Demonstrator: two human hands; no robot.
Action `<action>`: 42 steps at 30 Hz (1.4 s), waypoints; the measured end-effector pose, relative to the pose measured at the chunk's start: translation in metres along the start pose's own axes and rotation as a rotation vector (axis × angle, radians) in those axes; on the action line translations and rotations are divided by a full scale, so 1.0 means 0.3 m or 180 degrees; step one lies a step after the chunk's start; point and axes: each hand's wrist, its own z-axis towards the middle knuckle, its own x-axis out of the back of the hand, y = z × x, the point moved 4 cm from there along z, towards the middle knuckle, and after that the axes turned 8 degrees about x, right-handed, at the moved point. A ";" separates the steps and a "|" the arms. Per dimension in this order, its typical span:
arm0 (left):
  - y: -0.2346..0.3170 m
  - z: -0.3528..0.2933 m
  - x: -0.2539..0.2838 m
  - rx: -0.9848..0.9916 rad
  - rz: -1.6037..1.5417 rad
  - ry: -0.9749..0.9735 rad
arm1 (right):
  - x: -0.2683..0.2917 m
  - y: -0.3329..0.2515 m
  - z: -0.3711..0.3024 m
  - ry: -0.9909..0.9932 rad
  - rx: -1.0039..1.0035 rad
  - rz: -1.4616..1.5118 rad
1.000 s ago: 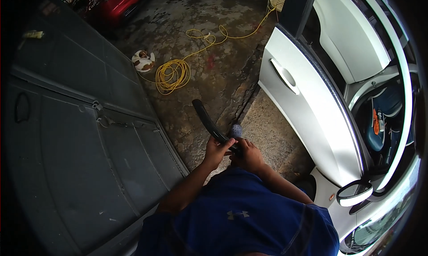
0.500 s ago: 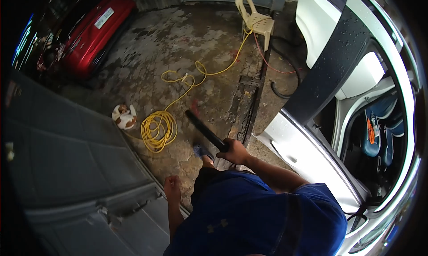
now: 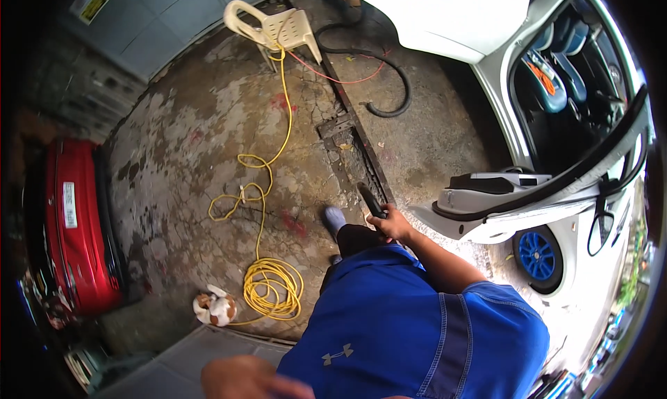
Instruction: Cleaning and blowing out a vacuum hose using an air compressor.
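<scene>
The black tube (image 3: 370, 199) was already in the person's right hand (image 3: 393, 225), whose fingers were closed around it near the body. Nothing was fitted to the tube's visible end, and it touched no part of the white car (image 3: 514, 131) that could be seen; the end behind the hand was hidden. The black hose (image 3: 405, 93) lay apart on the floor (image 3: 180, 163), curving below the cream chair (image 3: 288, 29), with no link to the tube in sight. The car's door (image 3: 479, 208) stood open just beside the right hand, and an orange item (image 3: 542, 78) lay on a blue seat inside. The left hand (image 3: 243, 379) was blurred and partly cut off at the lower edge, so whether it was open or closed could not be told. The tube looked dark, smooth and fairly slim, foreshortened, slanting up and leftward from the grip, with a faint sheen along its side; its material could not be told. Yellow cord (image 3: 273, 288) lay coiled on the floor, near a brown-and-white animal (image 3: 221, 308).
</scene>
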 end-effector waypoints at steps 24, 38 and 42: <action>-1.725 0.575 1.523 0.2984 0.1644 -0.0862 | 0.025 -1.103 1.038 0.1061 0.2114 0.1611; -3.201 0.355 1.587 0.3696 0.0932 -0.0481 | 0.505 -0.144 2.221 0.1844 0.0277 0.0048; -3.568 0.231 1.543 0.3786 0.1077 -0.0007 | 0.697 0.168 2.710 0.1531 -0.0097 -0.1436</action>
